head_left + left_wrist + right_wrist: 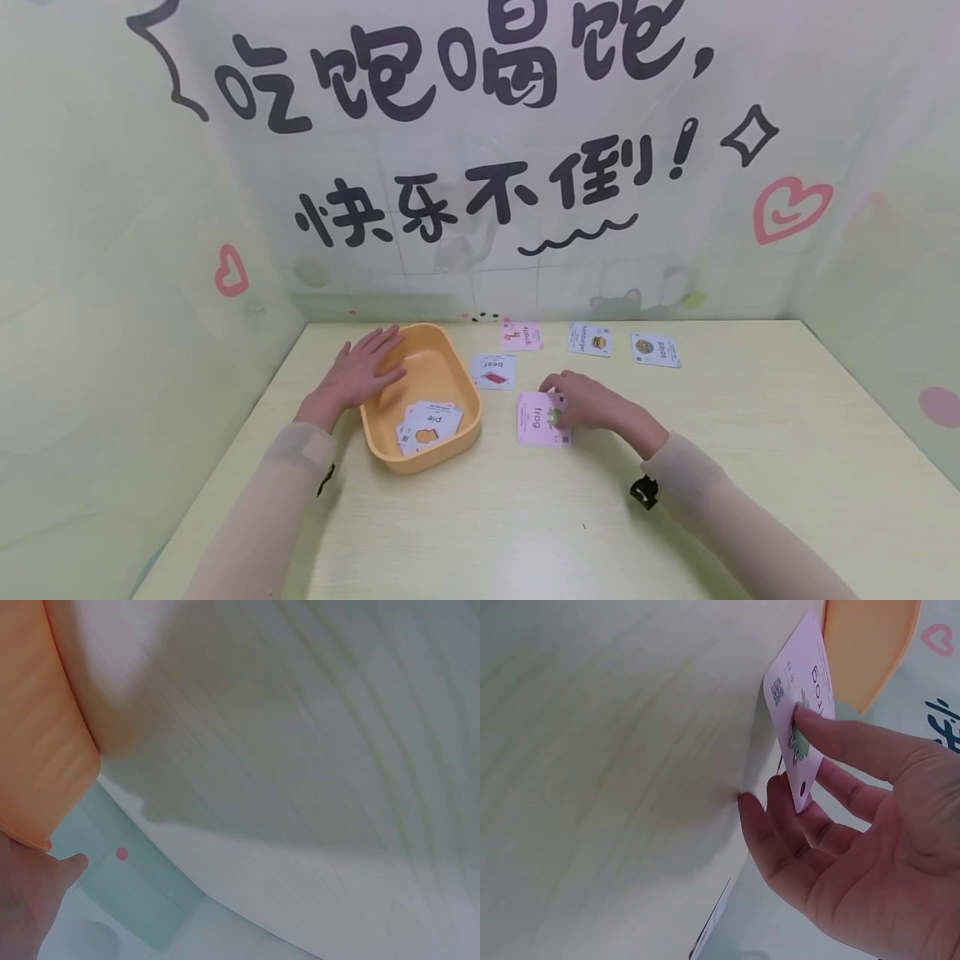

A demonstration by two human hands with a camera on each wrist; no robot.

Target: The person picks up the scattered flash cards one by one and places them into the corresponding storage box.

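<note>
My right hand (596,403) pinches a pink frog card (534,421). In the right wrist view the thumb lies on the card's printed face, with fingers behind it, and the card is tilted off the table. My left hand (355,375) rests on the left rim of an orange tray (431,371), fingers extended. A white pie card (437,422) lies on top of other cards at the tray's near end. In the left wrist view, only part of the left hand (30,896) shows, against the tray's edge.
Beyond the right hand lie a beef card (493,372), a pink giraffe card (521,336), a hamburger card (589,340) and a salad card (656,350). A printed curtain (465,242) hangs behind the pale wooden table (480,533) and along both sides.
</note>
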